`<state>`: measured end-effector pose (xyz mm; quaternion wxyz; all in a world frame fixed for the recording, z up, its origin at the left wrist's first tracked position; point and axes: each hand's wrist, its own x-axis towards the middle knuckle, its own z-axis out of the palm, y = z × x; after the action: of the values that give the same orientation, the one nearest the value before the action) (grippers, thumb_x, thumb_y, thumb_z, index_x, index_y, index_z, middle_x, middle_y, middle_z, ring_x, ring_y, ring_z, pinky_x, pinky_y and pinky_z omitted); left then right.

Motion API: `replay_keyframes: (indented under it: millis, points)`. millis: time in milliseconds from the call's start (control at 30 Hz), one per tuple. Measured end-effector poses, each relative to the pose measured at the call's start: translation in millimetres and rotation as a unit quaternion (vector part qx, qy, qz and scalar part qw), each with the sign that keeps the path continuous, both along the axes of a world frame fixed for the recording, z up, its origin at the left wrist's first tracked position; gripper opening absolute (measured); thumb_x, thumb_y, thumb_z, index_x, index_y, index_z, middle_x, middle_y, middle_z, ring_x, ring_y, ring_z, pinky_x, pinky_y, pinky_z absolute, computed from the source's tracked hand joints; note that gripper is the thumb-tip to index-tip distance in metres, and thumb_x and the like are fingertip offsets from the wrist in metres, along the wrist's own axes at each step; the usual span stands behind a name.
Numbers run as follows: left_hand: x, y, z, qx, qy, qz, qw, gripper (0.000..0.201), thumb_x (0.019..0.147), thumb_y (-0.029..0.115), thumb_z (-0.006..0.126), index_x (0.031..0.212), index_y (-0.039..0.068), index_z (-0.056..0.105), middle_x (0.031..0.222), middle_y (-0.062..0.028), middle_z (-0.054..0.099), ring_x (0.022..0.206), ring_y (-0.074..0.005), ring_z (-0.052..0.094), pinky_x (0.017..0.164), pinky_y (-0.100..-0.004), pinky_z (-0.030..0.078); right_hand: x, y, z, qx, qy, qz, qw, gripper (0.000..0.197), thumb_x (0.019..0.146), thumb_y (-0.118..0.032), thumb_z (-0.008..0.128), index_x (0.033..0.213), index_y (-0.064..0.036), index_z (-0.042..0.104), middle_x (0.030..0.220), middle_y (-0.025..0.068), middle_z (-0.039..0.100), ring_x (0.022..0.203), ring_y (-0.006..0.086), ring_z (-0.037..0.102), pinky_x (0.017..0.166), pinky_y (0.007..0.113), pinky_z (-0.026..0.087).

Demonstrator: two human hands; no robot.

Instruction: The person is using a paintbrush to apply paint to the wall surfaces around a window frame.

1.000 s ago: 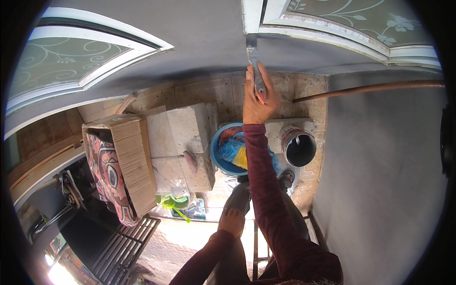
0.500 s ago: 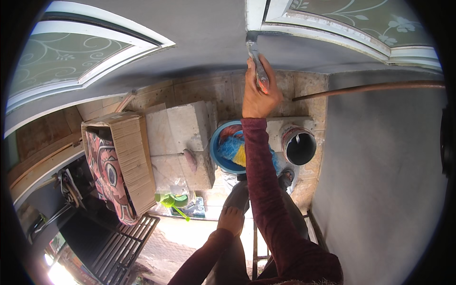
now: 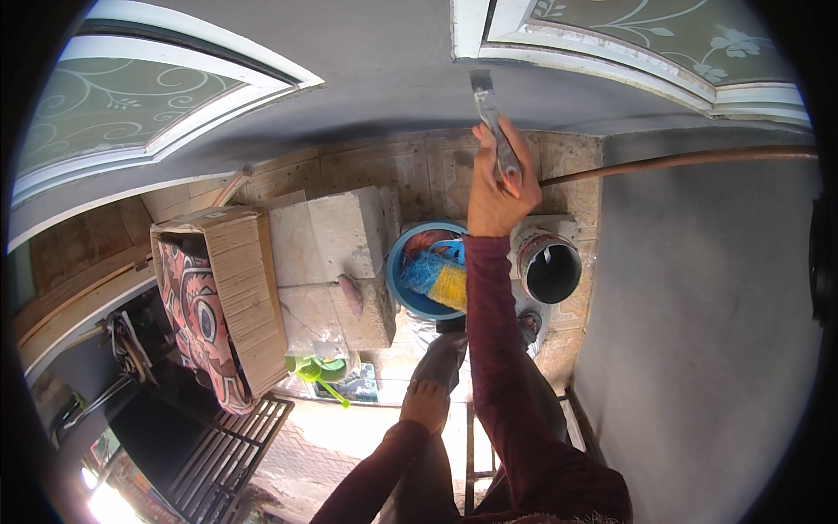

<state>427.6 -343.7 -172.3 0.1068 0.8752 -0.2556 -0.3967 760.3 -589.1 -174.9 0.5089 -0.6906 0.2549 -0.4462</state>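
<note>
My right hand (image 3: 499, 203) is closed round the handle of a paintbrush (image 3: 486, 106) smeared with grey paint, with a bit of red on the handle. The dark bristles point up at the grey wall (image 3: 384, 70), a little below the white window frame (image 3: 576, 58). Whether they touch it I cannot tell. Down on my leg lies my left hand (image 3: 425, 404), its fingers laid along the dark trousers and holding nothing. Below my right forearm stands a can (image 3: 522, 253) that looks dark inside.
A blue basin (image 3: 394, 295) holds netting and a yellow brush-like thing. Pale blocks (image 3: 336, 236) and a cardboard box (image 3: 249, 306) with patterned cloth stand to the left. On the right, a brown rod (image 3: 681, 160) leans near another grey wall (image 3: 698, 332). A second window (image 3: 148, 96) is at upper left.
My right hand has drawn the brush down and slightly right, away from the corner of the window frame. My left hand stays on my leg.
</note>
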Motion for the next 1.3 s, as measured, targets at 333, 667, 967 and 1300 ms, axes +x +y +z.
replay_keyframes:
  millis: [333,667,967,1300]
  points:
    - [4.0,-3.3,3.5,0.004,-0.011,-0.025,1.0,0.019,0.088,0.023,0.059,0.098,0.007,0.062,0.098,-0.0106,0.062,0.101,-0.0277,0.057,0.097,-0.0441,0.04,-15.7,-24.3,3.8,-0.135,0.07,0.14,0.978,0.06,0.072,0.02,0.064,0.121,-0.0137,0.068,0.116,0.0094,0.058,0.1,0.0243,0.066,0.083,0.031,0.057]
    - [6.6,-6.7,6.3,0.002,-0.016,-0.028,0.999,0.018,0.088,0.023,0.059,0.098,0.008,0.062,0.099,-0.0098,0.063,0.102,-0.0268,0.058,0.097,-0.0433,0.04,-15.1,-24.7,-11.8,-0.138,0.093,0.165,0.972,0.074,0.067,0.022,0.064,0.126,-0.0216,0.065,0.122,0.0085,0.056,0.109,0.0252,0.063,0.084,0.034,0.059]
    - [3.0,-6.2,2.6,0.009,-0.011,-0.027,1.0,0.018,0.089,0.023,0.058,0.098,0.008,0.062,0.098,-0.0097,0.063,0.102,-0.0263,0.057,0.097,-0.0435,0.039,-10.8,-25.3,-10.1,-0.147,0.112,0.155,0.971,0.064,0.069,0.014,0.068,0.122,-0.0217,0.067,0.123,0.0062,0.058,0.106,0.0241,0.063,0.082,0.035,0.056]
    - [3.6,-8.5,2.9,-0.01,-0.048,-0.023,0.999,0.017,0.087,0.023,0.06,0.092,0.008,0.064,0.092,-0.0098,0.062,0.098,-0.0269,0.058,0.096,-0.0439,0.041,-12.9,-39.3,1.1,-0.196,0.149,0.153,0.957,0.063,0.07,0.012,0.069,0.122,-0.0238,0.065,0.12,0.0047,0.06,0.104,0.024,0.064,0.078,0.036,0.055]
